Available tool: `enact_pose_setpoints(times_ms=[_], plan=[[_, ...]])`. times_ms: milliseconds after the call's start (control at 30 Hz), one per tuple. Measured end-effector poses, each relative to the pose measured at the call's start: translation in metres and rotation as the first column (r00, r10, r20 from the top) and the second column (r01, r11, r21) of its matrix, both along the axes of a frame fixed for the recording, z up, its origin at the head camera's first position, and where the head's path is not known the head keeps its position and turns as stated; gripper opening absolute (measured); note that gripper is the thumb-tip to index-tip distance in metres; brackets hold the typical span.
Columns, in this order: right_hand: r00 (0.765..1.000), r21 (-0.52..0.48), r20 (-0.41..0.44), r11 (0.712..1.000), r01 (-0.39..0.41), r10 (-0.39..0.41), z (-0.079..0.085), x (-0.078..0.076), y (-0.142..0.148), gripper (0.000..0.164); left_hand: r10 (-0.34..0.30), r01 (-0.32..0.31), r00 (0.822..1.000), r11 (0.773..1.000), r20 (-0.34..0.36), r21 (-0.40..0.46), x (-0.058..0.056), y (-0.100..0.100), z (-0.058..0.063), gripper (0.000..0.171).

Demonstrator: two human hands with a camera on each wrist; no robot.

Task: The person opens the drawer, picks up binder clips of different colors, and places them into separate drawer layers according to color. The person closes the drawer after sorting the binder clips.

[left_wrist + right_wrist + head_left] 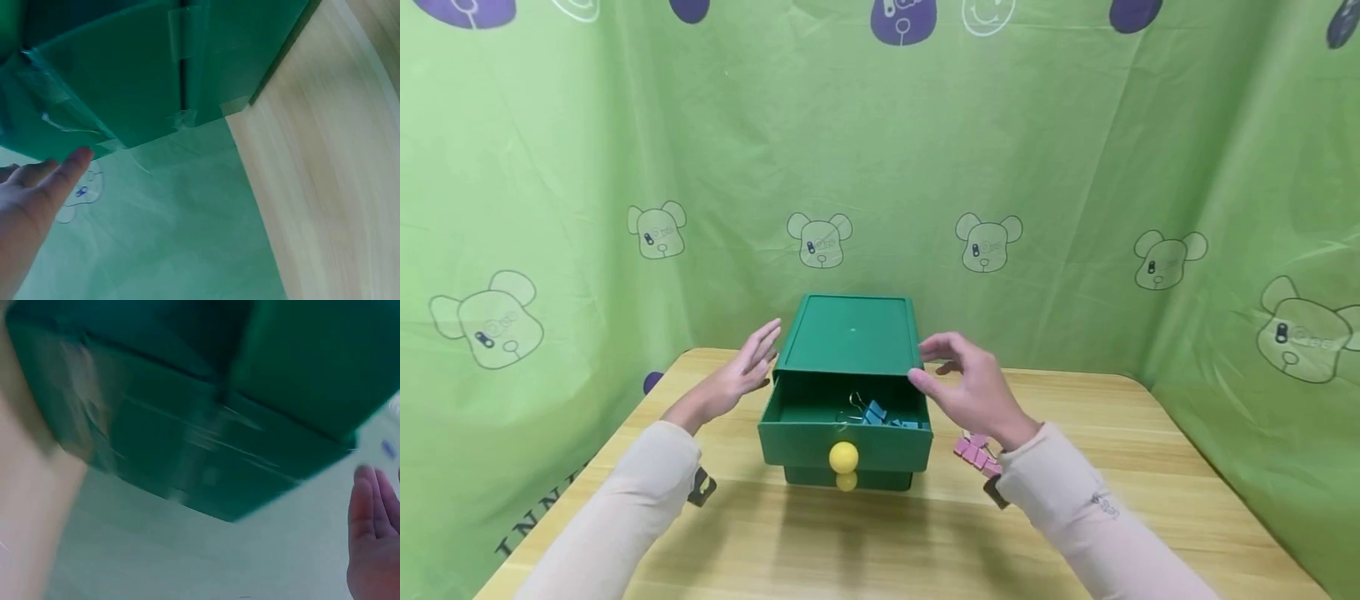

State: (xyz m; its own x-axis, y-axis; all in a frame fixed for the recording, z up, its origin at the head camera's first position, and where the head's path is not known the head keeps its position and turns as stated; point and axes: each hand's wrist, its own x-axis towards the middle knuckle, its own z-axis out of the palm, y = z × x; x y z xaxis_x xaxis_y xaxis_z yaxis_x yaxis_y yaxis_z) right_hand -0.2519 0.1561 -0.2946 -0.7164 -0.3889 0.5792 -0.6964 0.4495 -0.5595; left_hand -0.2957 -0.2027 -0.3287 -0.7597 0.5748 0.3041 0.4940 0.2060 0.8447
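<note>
On the table stands a green drawer box (853, 333) with its upper drawer (805, 446) pulled out. Blue binder clips (874, 412) lie inside that drawer, towards its right side. A yellow ball knob (843, 457) sits on the drawer front, and a second yellow knob shows below it on the lower drawer. My left hand (741, 375) is held beside the box's left side, fingers stretched out and holding nothing. At the box's right front corner is my right hand (973, 387), fingers loosely bent, with nothing in its grasp. Whether either hand touches the box is unclear.
Pink binder clips (977, 454) lie on the wooden table (1097, 467) to the right of the box, partly hidden by my right wrist. A green curtain (880, 150) printed with bear heads surrounds the table at the back and sides.
</note>
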Motion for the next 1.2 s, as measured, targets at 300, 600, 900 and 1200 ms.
enact_pose_setpoints(times_ms=[300,600,900,1200], plan=[[0.897,-0.278,0.170,0.893,-0.354,0.408,-0.057,-0.006,0.015,0.105,-0.200,0.199,0.973,0.980,-0.116,-0.024,0.016,-0.004,-0.010,0.119],[0.987,-0.088,0.087,0.988,-0.125,0.133,-0.064,-0.014,0.003,0.072,0.020,-0.028,0.994,0.997,-0.112,-0.069,0.020,0.007,-0.011,0.086],[1.000,-0.235,0.008,0.972,-0.005,0.007,-0.060,-0.017,-0.014,0.042,0.277,-0.304,0.925,0.950,-0.260,-0.072,0.016,0.020,-0.020,0.052],[0.994,-0.266,-0.088,0.963,0.043,-0.069,-0.076,-0.030,-0.016,0.038,0.334,-0.358,0.887,0.934,-0.318,-0.017,0.016,0.028,-0.022,0.043]])
